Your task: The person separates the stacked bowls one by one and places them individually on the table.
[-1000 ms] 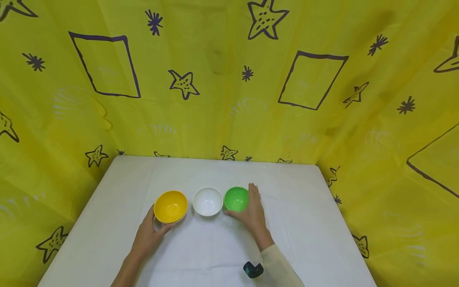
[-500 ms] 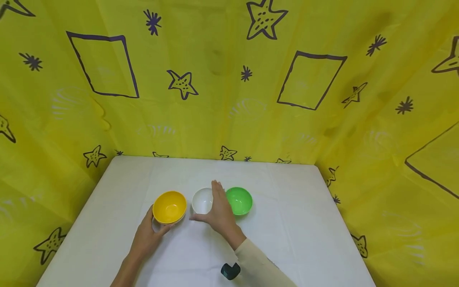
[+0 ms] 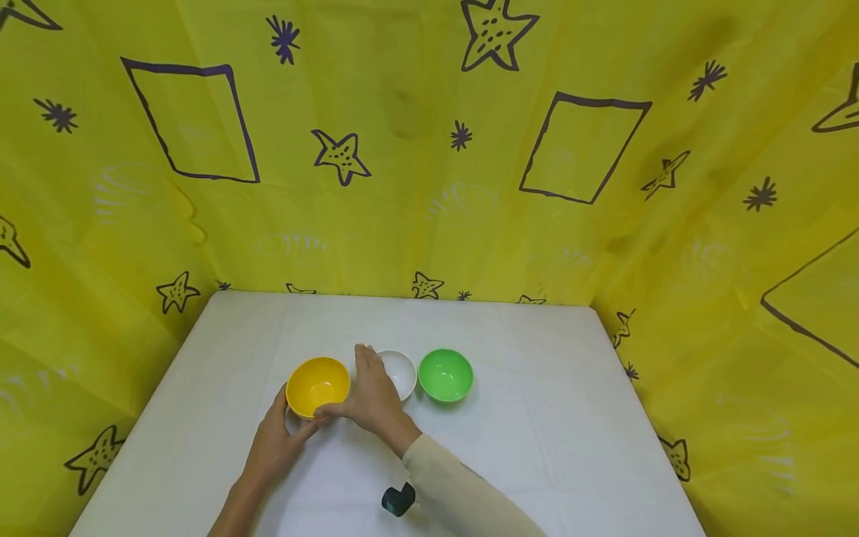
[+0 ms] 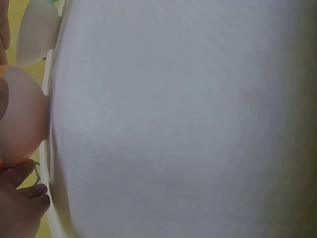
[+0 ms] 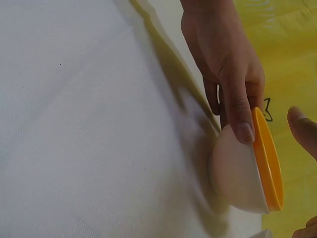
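A yellow bowl (image 3: pixel 317 388) sits nested in a white bowl (image 5: pixel 235 171), its orange-yellow rim standing just above the white one. My left hand (image 3: pixel 271 444) holds this pair from the left, thumb on the near side and fingers round the far-left side. Over the right side of the yellow bowl is my right hand (image 3: pixel 376 399), with thumb and fingers spread wide. In the right wrist view its thumb (image 5: pixel 303 130) stands apart from the yellow rim. A second white bowl (image 3: pixel 403 373), partly hidden behind the right hand, stands alongside a green bowl (image 3: pixel 446 377).
The bowls stand in a row on a white-covered table (image 3: pixel 537 418). Yellow curtains (image 3: pixel 403 224) with drawn stars and frames enclose its back and sides. A small dark block (image 3: pixel 399 500) shows beside the right sleeve (image 3: pixel 463 485).
My right hand has moved left from the green bowl, past the middle white bowl, to the yellow bowl. The left hand and the bowls have stayed put.
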`<state>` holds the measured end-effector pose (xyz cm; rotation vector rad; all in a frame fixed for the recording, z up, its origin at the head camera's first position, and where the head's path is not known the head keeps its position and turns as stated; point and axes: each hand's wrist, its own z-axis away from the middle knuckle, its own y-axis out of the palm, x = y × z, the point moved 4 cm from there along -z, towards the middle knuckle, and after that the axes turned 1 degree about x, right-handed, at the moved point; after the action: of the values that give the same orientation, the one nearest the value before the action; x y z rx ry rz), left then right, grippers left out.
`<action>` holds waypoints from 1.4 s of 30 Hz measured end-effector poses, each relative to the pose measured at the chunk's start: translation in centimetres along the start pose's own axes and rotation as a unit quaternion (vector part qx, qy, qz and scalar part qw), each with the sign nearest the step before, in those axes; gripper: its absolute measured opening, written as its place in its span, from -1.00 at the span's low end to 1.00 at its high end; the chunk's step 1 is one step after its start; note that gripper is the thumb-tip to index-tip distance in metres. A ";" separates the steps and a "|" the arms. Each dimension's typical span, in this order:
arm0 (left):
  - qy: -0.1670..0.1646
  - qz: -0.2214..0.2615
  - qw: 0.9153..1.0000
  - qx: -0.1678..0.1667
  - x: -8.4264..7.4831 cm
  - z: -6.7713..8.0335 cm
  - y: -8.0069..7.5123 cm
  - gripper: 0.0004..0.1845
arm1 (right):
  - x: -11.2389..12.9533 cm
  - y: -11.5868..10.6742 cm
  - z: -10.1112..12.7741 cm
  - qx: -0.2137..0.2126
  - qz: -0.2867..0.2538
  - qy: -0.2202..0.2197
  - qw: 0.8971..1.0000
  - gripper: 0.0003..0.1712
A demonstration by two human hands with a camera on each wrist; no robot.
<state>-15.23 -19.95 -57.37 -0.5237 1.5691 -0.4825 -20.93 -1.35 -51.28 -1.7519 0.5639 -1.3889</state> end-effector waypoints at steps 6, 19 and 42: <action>-0.003 -0.007 1.000 -0.005 0.0 0.0 -0.1 0.04 | 0.0 0.9 -0.3 0.016 0.025 0.007 1.000 0.48; 0.008 -0.011 1.000 -0.013 -0.3 -0.1 -0.3 0.04 | 0.0 1.7 -1.0 0.021 0.049 -0.001 0.999 0.44; -0.003 -0.034 0.999 -0.001 -0.2 0.0 -0.1 0.01 | 0.7 2.5 -1.2 0.050 0.091 -0.014 0.994 0.38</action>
<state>-15.17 -19.90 -57.15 -0.5809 1.5499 -0.5307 -21.53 -3.68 -52.77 -1.5957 0.6129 -1.2426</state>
